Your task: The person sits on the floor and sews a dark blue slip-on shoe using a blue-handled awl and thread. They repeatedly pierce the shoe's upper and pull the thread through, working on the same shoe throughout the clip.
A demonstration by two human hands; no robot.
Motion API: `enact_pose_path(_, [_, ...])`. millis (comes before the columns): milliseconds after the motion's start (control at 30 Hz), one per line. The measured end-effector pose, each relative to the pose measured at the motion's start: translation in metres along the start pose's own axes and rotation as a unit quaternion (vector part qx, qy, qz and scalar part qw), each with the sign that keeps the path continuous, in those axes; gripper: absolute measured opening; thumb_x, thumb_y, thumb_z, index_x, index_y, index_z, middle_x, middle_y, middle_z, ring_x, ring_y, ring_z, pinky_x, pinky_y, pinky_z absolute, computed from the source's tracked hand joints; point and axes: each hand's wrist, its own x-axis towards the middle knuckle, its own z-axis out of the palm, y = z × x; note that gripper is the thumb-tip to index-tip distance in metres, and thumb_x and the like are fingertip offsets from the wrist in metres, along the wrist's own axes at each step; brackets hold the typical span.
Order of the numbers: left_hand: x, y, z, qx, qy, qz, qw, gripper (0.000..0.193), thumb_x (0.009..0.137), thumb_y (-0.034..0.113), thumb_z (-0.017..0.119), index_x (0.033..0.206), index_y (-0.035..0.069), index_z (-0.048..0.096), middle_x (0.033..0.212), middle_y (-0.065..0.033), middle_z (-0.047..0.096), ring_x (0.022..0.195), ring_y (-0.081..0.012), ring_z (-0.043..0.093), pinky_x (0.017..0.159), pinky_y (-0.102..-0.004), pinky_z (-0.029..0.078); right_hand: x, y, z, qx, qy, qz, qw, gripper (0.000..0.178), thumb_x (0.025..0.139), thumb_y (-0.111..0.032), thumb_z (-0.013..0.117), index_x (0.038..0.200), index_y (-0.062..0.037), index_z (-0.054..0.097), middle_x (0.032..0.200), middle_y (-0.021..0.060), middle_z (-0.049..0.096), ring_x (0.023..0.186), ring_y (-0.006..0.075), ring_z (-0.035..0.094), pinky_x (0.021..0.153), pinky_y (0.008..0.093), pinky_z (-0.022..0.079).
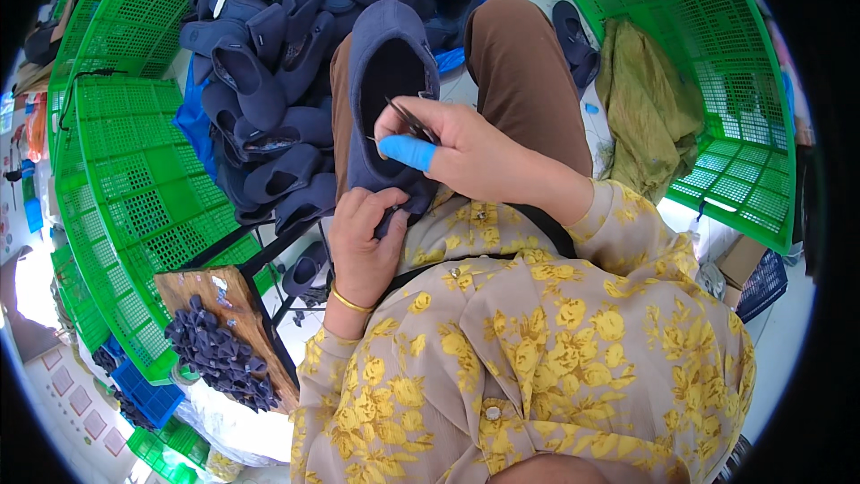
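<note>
A navy slip-on shoe (391, 29) lies over my left knee, its toe pointing away and its dark opening facing up. My left hand (363, 237), with a gold bangle at the wrist, pinches the fabric at the shoe's heel end. Over the opening, my right hand (457, 145) is closed around small dark scissors (414, 118), their loops partly hidden by the fingers. Blue tape wraps the right thumb. A thin, needle-like tip shows beside that thumb, too small to make out surely.
A heap of navy shoes (255, 90) lies on blue sheeting ahead and left. Green plastic crates (134, 161) stand at left, another green crate (743, 81) at right beside an olive cloth sack (640, 99). Small navy fabric pieces (215, 350) cover a wooden board (202, 285) at lower left.
</note>
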Motion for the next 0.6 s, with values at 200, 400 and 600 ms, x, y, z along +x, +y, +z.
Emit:
enact_pose_path(200, [-0.004,-0.006,-0.001,-0.078,0.000,0.001,0.997,0.045,0.076,-0.003,0.071,0.119,0.009,0.066,0.076,-0.0048,0.051,0.070,-0.0199,0.049,0.064,-0.0300,0.042,-0.031,0.005,-0.002,-0.083,-0.036,0.015,0.996,0.011,0.098,-0.013,0.057,0.100,-0.0023,0.055,0.080,0.0047,0.058,0.072,0.0118,0.050,0.068,0.0273,0.044])
enact_pose_path(400, [-0.001,0.001,-0.010,-0.088,-0.040,-0.069,0.993,0.066,0.073,0.000,0.076,0.136,0.008,0.056,0.078,-0.0031,0.048,0.066,-0.0150,0.043,0.062,-0.0265,0.040,-0.041,0.014,0.000,-0.114,-0.016,0.015,0.993,0.013,0.093,-0.011,0.061,0.102,-0.0030,0.056,0.083,0.0068,0.060,0.071,0.0157,0.053,0.067,0.0285,0.045])
enact_pose_path(600, [-0.001,-0.006,-0.005,-0.074,-0.023,-0.013,0.997,0.067,0.074,0.000,0.076,0.137,0.007,0.054,0.075,-0.0012,0.047,0.065,-0.0133,0.042,0.060,-0.0253,0.039,-0.033,0.014,0.008,-0.061,-0.050,0.054,0.995,0.021,0.088,-0.012,0.066,0.106,-0.0023,0.063,0.087,0.0088,0.065,0.074,0.0173,0.058,0.067,0.0297,0.046])
